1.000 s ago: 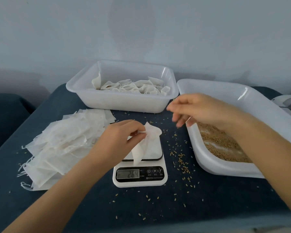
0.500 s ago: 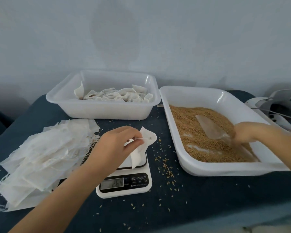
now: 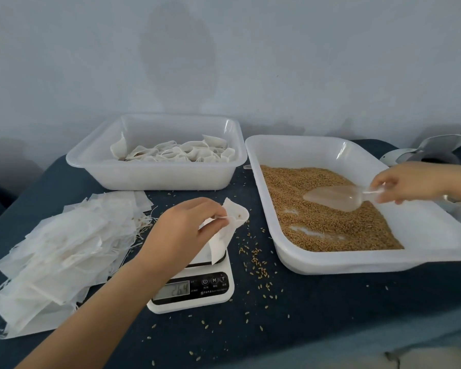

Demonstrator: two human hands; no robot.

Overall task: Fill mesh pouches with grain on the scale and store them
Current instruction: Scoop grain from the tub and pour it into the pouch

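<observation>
Head view: pile of empty pouches (image 3: 56, 251) cut off at left edge. Left hand (image 3: 181, 230) pinches open mesh pouch (image 3: 230, 227) over scale (image 3: 194, 286), platform mostly hidden; display reads 264, button print illegible. Dark blue worktop (image 3: 317, 310), scattered grain, pale wall. Right hand (image 3: 407, 182) grips clear scoop (image 3: 336, 197) in grain tray (image 3: 357, 258).

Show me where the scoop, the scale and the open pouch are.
scoop (image 3: 336, 196): head view, on the clear bowl lying over the grain.
scale (image 3: 218, 291): head view, on the white front panel beside the buttons.
open pouch (image 3: 225, 235): head view, on the white side below its mouth.
</observation>
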